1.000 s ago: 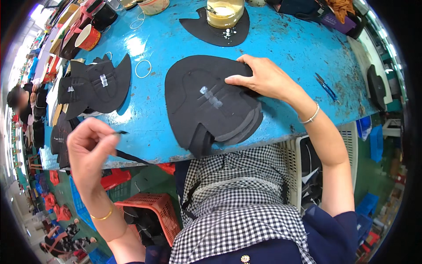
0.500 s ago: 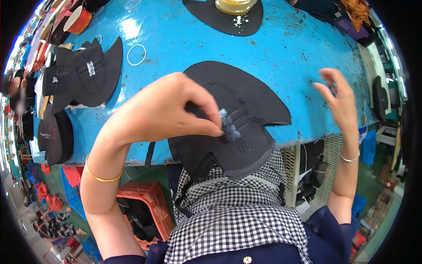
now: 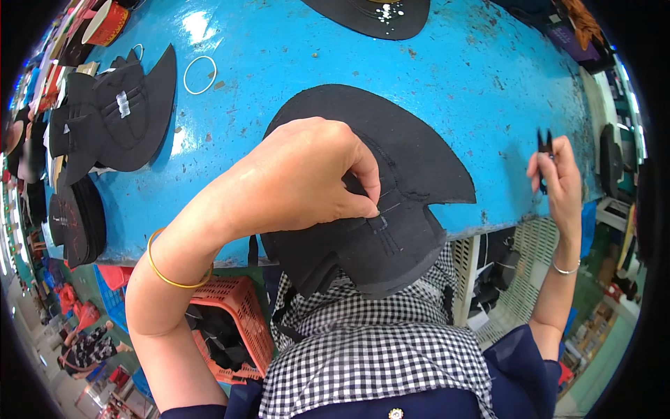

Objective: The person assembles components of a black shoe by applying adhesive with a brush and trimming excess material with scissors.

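Observation:
A stack of flat black stitched pieces (image 3: 419, 160), with a rounded far edge and notched sides, lies at the table's front edge and overhangs towards my lap. Over its middle, my left hand (image 3: 300, 174) is closed in a pinch at the stitched lines. What the fingertips hold, if anything, is too small to make out. To the right, raised beside the table edge, my right hand (image 3: 564, 178) is closed around small black thread snips (image 3: 544, 143). Their two tips point away from me and stand apart.
Similar black pieces with whitish patches (image 3: 122, 105) lie at the left, by a stack of black pieces (image 3: 84, 220). A white ring (image 3: 200, 75) and a red cup (image 3: 105, 22) are on the blue table (image 3: 474, 91). Below are an orange basket (image 3: 241, 307) and a pale crate (image 3: 530, 265).
My right hand, blurred before, now shows thread snips in its grip. My left fingertips have shifted right along the black piece, and the whitish patch beside them no longer shows.

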`<state>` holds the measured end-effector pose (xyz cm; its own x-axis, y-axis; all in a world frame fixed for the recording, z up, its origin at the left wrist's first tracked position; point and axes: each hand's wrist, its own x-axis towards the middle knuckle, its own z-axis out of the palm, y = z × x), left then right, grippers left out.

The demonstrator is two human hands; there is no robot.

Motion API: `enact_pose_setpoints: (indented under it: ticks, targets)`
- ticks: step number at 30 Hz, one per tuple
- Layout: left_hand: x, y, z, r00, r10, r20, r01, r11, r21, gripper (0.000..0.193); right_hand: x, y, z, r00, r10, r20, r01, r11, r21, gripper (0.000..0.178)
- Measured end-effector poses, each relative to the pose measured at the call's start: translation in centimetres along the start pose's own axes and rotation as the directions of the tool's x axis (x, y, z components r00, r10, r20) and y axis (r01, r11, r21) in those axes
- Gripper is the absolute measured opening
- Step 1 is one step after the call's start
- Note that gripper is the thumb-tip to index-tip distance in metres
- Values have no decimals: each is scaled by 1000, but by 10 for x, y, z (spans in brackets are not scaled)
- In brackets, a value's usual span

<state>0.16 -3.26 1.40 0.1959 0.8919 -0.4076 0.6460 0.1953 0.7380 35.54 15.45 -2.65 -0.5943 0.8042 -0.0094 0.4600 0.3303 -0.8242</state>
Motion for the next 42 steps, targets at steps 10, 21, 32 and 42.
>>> enact_pose_setpoints:
  ticks: [10, 21, 32, 42]
  targets:
    - [0, 3, -1, 998, -62, 33, 62, 998, 16, 14, 25, -101, 109, 586, -569, 577, 682, 731, 29, 20]
    - [-7, -12, -8, 976, 154, -152, -114, 964, 242, 20, 31, -96, 119, 551, -565, 614, 697, 716, 33, 20]
    - [-11, -12, -14, 982, 152, -114, -121, 962, 244, 14, 35, -117, 121, 686, -493, 535, 651, 744, -150, 22]
    - [-15, -19, -11, 970, 183, -159, -162, 977, 139, 14, 37, -122, 126, 728, -422, 540, 569, 812, -132, 23]
